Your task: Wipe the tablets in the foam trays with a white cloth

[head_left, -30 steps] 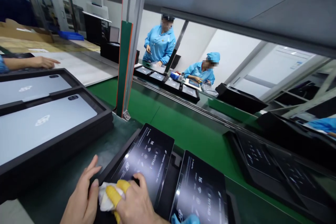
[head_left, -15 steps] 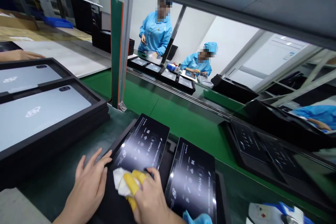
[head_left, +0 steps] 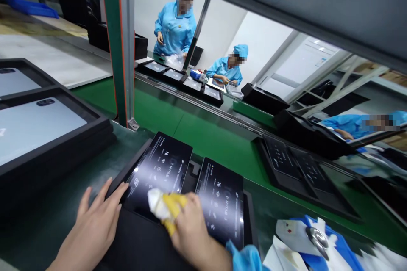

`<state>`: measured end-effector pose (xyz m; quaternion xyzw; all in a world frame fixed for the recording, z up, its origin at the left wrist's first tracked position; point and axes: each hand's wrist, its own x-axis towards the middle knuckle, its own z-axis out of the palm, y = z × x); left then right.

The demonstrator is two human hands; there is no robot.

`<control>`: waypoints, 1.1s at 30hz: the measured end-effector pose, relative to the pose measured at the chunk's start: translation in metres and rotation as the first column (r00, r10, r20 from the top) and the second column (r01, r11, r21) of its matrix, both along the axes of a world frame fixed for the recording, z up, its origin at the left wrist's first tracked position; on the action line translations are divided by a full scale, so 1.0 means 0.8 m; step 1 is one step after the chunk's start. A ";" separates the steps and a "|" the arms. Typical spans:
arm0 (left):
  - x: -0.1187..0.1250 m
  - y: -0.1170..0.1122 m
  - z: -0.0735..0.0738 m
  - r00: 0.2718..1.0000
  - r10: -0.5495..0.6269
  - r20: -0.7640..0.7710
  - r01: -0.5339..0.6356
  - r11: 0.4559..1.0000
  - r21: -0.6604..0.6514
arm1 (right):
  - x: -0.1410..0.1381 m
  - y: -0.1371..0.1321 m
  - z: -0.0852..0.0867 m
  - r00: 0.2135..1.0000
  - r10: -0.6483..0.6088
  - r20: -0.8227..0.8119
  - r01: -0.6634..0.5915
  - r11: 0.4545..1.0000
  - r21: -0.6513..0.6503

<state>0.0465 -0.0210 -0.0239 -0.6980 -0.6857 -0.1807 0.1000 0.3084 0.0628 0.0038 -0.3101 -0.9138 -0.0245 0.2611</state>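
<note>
Two dark tablets with printed screens lie in a black foam tray (head_left: 140,241): the left tablet (head_left: 165,159) and the right tablet (head_left: 219,190). My right hand (head_left: 193,228), with yellow finger covers on some fingers, pinches a white cloth (head_left: 156,204). That cloth is at the lower part of the left tablet's screen. My left hand (head_left: 92,224) is open, fingers spread, with its fingertips at the tray's left side, close to the left tablet's edge.
Stacked black trays with silver-backed tablets (head_left: 41,127) stand at left. Beyond the green conveyor (head_left: 178,123) are more trays (head_left: 295,169) and co-workers in blue (head_left: 176,29). A metal post (head_left: 127,51) rises at the bench edge. A blue bin with white scraps (head_left: 318,237) sits at right.
My right hand has moved the cloth rightward along the lower part of the left tablet. My left hand stays at the tray's left side. The view has swung right.
</note>
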 end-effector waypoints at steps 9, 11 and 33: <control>-0.001 0.004 -0.010 0.998 0.014 -0.062 -0.011 0.999 0.044 | 0.001 0.064 0.025 0.996 -0.056 0.063 0.065 0.989 -0.136; -0.001 0.003 -0.007 0.998 0.016 -0.062 -0.014 0.999 0.041 | 0.000 0.109 0.041 0.964 -0.248 0.094 0.259 0.958 -0.124; -0.013 0.012 -0.052 0.998 0.001 -0.069 0.008 0.991 0.132 | -0.134 0.223 0.095 0.869 -0.449 0.210 0.476 0.874 -0.101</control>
